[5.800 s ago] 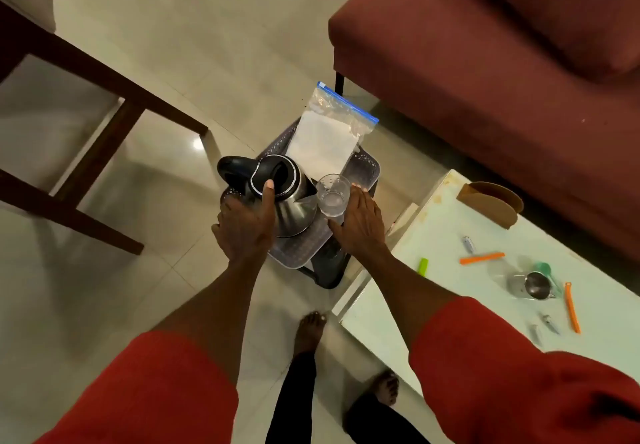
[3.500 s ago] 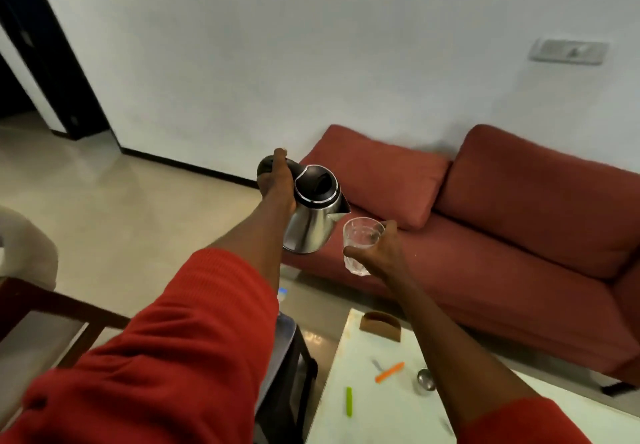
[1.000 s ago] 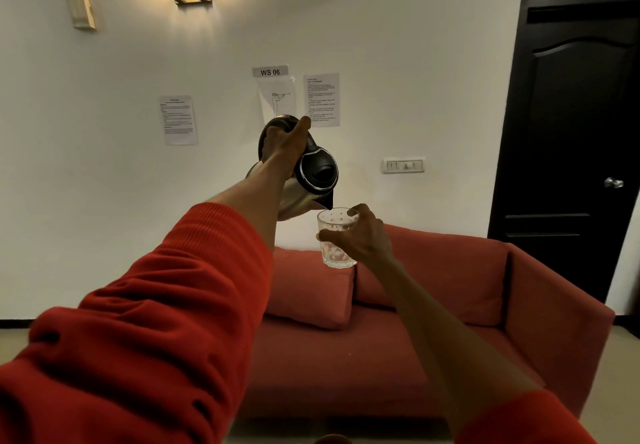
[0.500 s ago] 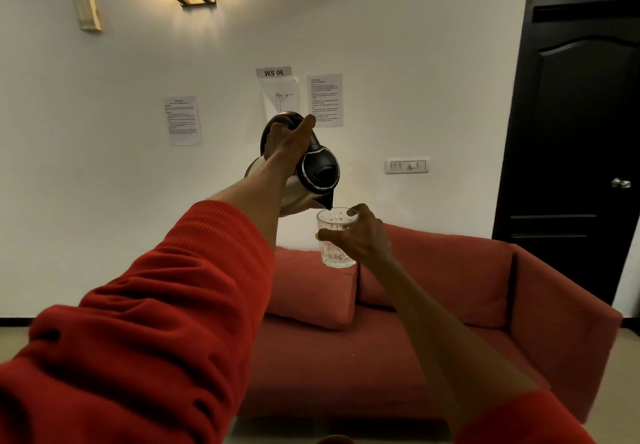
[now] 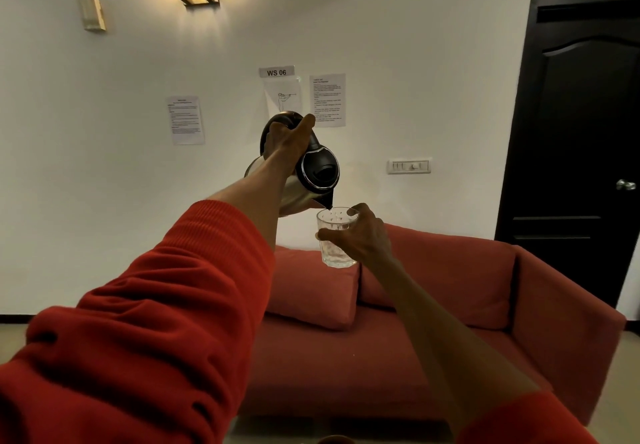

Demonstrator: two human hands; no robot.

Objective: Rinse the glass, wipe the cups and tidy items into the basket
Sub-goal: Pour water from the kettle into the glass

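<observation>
Left hand (image 5: pixel 285 138) grips tilted kettle (image 5: pixel 313 180); right hand (image 5: pixel 363 235) grips glass (image 5: pixel 334 241), spout just above rim.

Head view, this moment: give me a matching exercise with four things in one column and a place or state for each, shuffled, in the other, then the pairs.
Things:
1. kettle
2. glass
3. door
4. cushion

Places or states:
A. closed, at the right
B. tilted, spout down, gripped by the left hand
C. lying on the sofa
D. upright under the spout, held by the right hand

Pairs: 1-B, 2-D, 3-A, 4-C
</observation>
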